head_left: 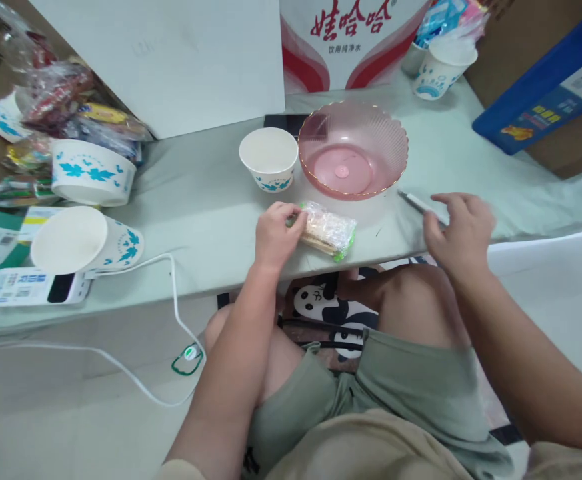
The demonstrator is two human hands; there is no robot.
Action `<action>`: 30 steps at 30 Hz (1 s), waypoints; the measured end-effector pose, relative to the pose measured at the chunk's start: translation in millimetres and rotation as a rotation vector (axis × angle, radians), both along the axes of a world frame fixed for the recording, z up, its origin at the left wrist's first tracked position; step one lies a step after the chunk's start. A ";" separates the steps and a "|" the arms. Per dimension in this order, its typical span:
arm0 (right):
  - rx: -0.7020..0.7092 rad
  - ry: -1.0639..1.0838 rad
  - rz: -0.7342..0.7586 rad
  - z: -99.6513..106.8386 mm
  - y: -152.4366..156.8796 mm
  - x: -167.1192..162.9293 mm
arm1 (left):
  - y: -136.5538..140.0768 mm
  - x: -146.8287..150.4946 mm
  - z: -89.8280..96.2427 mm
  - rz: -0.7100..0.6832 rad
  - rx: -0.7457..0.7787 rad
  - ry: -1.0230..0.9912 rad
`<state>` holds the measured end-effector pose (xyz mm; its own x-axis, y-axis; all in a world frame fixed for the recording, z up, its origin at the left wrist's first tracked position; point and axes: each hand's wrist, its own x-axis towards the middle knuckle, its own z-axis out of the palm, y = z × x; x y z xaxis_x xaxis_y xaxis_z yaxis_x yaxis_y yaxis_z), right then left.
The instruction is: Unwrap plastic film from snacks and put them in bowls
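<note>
My left hand (277, 233) pinches the left end of a snack in clear plastic wrapping (327, 230) with green edges, which lies on the table near its front edge. My right hand (463, 230) is over a slim, pale, pen-like tool (418, 202) with a dark pointed tip. Thumb and forefinger are apart around the tool's rear end, and the hand partly hides it. Behind the snack are a white paper cup (269, 157) with blue leaves and a pink clear bowl (353, 157) with a scalloped gold rim.
At left are a paper cup (75, 240), a tipped paper bowl (93, 175), packaged snacks (105, 123) and a white device (35, 288) with a cable (175, 287) hanging over the edge. White boxes (171, 53) stand behind; more cups (441, 73) and a blue package (545, 87) are at right.
</note>
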<state>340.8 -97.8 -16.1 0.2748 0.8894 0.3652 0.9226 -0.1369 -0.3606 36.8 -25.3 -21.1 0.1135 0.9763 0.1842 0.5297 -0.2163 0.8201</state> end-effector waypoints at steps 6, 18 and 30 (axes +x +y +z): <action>-0.038 0.346 0.644 6.7 16.6 -105.1 | 7.2 -7.7 -0.9 0.174 -0.216 -0.333; 0.037 0.379 0.267 10.1 8.2 -55.3 | 17.3 -52.2 -12.0 0.441 -0.334 -0.157; 0.074 0.155 0.696 5.1 9.4 -89.9 | 28.7 -24.2 -3.8 0.133 -0.107 -0.306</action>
<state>250.9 -88.4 -11.1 -0.2934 0.8520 0.4337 0.7245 0.4941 -0.4806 12.6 3.4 -24.9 -0.0604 0.9945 0.0857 0.2740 -0.0660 0.9595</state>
